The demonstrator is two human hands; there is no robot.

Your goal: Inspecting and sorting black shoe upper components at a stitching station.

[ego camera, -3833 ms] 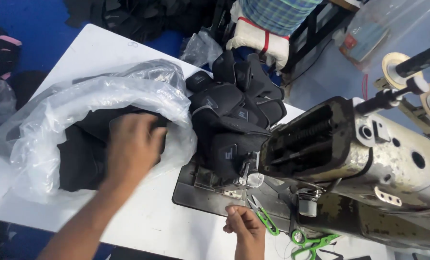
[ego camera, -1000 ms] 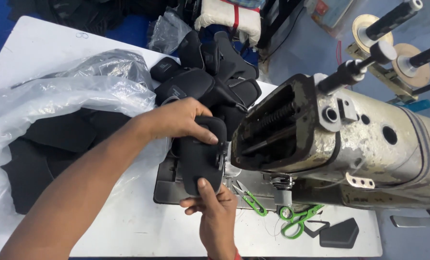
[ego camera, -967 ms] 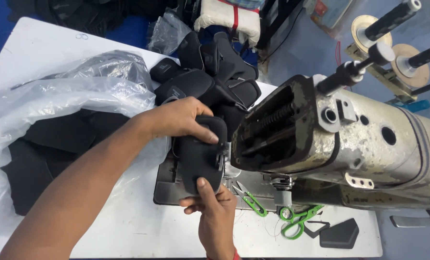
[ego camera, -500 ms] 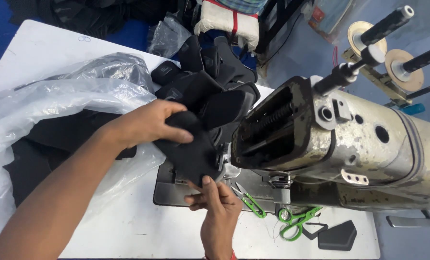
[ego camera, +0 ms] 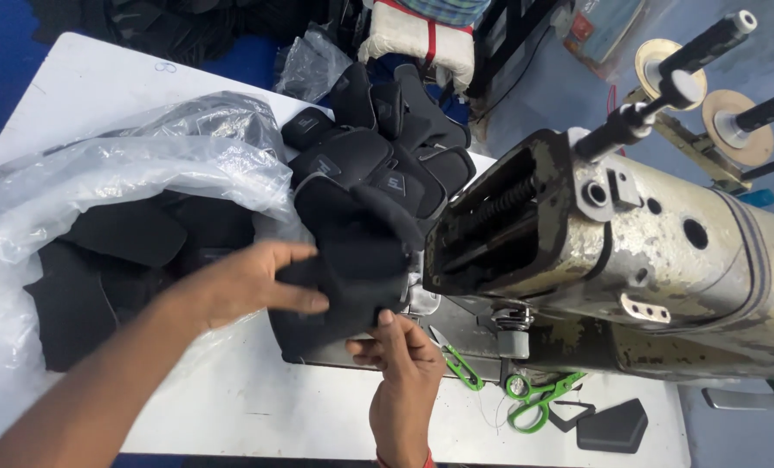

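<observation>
My left hand (ego camera: 248, 282) and my right hand (ego camera: 400, 351) both grip one black padded fabric piece (ego camera: 352, 260), holding it just left of the sewing machine head (ego camera: 612, 251), over the machine's dark base plate (ego camera: 318, 351). The left hand pinches the piece's left edge, thumb on top. The right hand holds its lower right corner from below. The needle area is hidden behind the piece. A pile of similar black padded pieces (ego camera: 378, 147) lies just behind it.
A clear plastic bag (ego camera: 118, 182) with black fabric cut pieces (ego camera: 127, 243) lies on the white table (ego camera: 231, 407) at the left. Green-handled scissors (ego camera: 539, 399), green snips (ego camera: 461, 368) and a small black piece (ego camera: 612, 425) lie under the machine. Thread spool stands (ego camera: 699, 61) rise at the right.
My left hand left the plastic bag and brought a black piece to the machine. Over the last second, both hands lifted and turned the piece in front of the machine head.
</observation>
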